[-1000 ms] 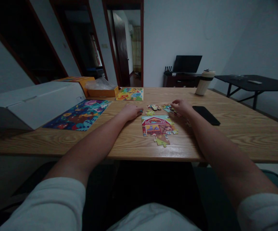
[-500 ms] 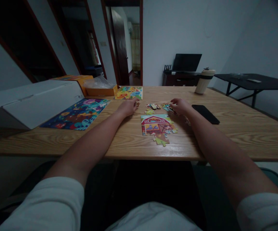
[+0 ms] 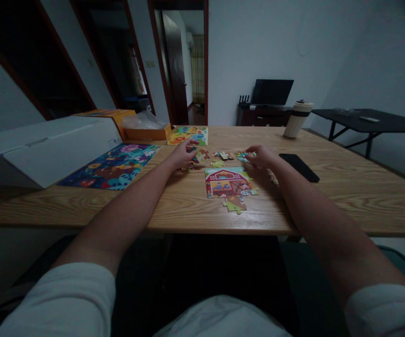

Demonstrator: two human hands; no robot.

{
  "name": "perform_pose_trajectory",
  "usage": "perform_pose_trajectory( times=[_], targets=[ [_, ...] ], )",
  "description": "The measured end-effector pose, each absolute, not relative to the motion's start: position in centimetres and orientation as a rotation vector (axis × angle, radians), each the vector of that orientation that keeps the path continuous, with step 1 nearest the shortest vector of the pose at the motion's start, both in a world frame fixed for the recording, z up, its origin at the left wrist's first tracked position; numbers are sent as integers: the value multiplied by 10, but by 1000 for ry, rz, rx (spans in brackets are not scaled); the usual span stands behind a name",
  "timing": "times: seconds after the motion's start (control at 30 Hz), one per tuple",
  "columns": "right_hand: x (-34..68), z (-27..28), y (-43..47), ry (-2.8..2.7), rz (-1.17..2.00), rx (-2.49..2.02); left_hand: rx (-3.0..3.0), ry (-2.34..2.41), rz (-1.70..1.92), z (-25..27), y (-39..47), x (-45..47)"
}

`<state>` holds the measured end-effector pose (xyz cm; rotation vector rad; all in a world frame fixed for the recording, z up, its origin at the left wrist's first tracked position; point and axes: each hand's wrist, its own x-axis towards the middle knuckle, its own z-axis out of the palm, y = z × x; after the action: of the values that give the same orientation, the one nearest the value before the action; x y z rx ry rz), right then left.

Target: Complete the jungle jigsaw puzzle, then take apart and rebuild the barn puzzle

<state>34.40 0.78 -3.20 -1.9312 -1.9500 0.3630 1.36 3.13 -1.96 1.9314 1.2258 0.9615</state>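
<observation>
A partly assembled jigsaw puzzle (image 3: 225, 182) with a red barn lies on the table in front of me, its lower and right edges uneven. My left hand (image 3: 184, 153) is to its upper left, thumb and forefinger apart beside loose puzzle pieces (image 3: 203, 156). More pieces are partly hidden under that hand. To the upper right, my right hand (image 3: 261, 156) has its fingers bent together on a teal puzzle piece (image 3: 243, 157); other pieces lie partly beneath the palm. A small pile of pieces (image 3: 223, 155) sits between the hands, with a yellow-green piece (image 3: 217, 164) just below.
A dark blue picture sheet (image 3: 114, 168) lies left, beside a white box (image 3: 55, 145). Behind are an orange tray (image 3: 149, 133) with clear plastic and a yellow animal picture (image 3: 191, 135). A black phone (image 3: 299, 167) and a cream tumbler (image 3: 296, 121) stand to the right on the wooden table (image 3: 357, 196).
My left hand has shifted a little left and its fingers have spread, uncovering loose pieces. My right hand has moved only slightly at its pieces. The barn puzzle looks the same.
</observation>
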Motion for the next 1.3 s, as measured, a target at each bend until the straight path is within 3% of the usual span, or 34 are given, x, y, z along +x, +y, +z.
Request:
perform_pose_trajectory(
  times=[0.23, 0.5, 0.77, 1.0, 1.3],
  targets=[
    [336, -23, 2, -1888, 466, -1781, 2013, 1154, 1043, -17, 28, 18],
    [269, 4, -28, -1894, 1024, -1120, 1957, 726, 1107, -6, -13, 61],
    [293, 4, -60, -1835, 984, -1168, 1873, 796, 1093, -7, -3, 51],
    [296, -21, -58, -1832, 943, -1114, 2026, 605, 825, -15, -15, 62],
    [301, -19, -57, -1700, 907, -1186, 2215, 960, 997, -4, 0, 41]
  ],
)
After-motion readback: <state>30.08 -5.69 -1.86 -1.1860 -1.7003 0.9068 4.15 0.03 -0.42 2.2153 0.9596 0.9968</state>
